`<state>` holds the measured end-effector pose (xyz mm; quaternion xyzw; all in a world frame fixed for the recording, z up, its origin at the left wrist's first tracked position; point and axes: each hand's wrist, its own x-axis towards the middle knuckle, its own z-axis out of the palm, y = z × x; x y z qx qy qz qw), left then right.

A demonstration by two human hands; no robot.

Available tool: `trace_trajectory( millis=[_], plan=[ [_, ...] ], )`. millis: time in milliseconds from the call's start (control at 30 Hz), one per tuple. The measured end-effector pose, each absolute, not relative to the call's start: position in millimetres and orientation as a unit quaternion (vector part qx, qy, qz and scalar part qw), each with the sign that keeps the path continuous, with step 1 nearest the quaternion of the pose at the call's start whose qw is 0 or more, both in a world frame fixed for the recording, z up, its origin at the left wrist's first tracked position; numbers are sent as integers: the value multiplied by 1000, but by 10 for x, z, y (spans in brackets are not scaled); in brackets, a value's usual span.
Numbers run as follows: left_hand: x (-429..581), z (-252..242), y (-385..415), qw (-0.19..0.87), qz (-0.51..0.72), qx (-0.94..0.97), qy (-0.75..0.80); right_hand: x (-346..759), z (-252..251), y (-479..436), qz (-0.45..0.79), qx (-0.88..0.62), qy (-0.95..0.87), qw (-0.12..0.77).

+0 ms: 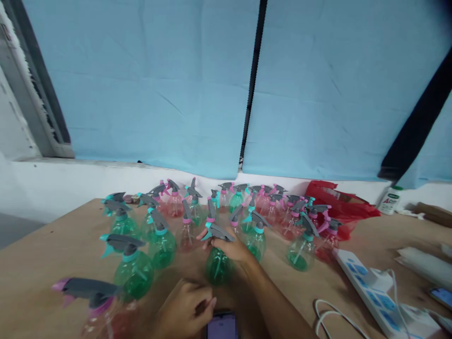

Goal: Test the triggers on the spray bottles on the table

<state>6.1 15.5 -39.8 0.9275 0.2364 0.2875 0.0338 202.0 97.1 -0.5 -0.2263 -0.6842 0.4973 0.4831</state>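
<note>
My right hand (231,246) is closed around the neck of a green spray bottle (218,267) with a grey and turquoise spray head. That bottle stands upright among the others, and some of my fingers are hidden behind its head. Nearer to me, my left hand (187,306) is curled into a loose fist, with nothing visible in it. A phone (222,326) lies just right of my left hand. To the left stand a green spray bottle (134,273) and a pink spray bottle (102,320) with a grey and pink head.
Several more green and pink spray bottles crowd the back of the brown table (45,254). On the right are a red plastic bag (339,207), a white bottle (390,200), a power strip (370,292) with a white cable (339,313), and another phone (442,296). Blue curtains (148,84) hang behind.
</note>
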Motion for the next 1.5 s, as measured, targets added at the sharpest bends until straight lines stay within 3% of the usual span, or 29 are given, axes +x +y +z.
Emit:
trace_trajectory(
  millis=[367, 933, 1267, 1500],
  plan=[
    [57, -450, 171, 40, 288, 925, 243, 2017, -136, 1012, 494, -273, -624, 540],
    [66, -452, 184, 26, 284, 927, 243, 2001, -152, 1008, 491, -285, -614, 549],
    [74, -425, 179, 24, 284, 928, 242, 1970, -123, 1030, 425, -299, -643, 562],
    [70, -433, 169, 39, 291, 925, 241, 1952, -123, 984, 496, -301, -590, 562]
  ],
)
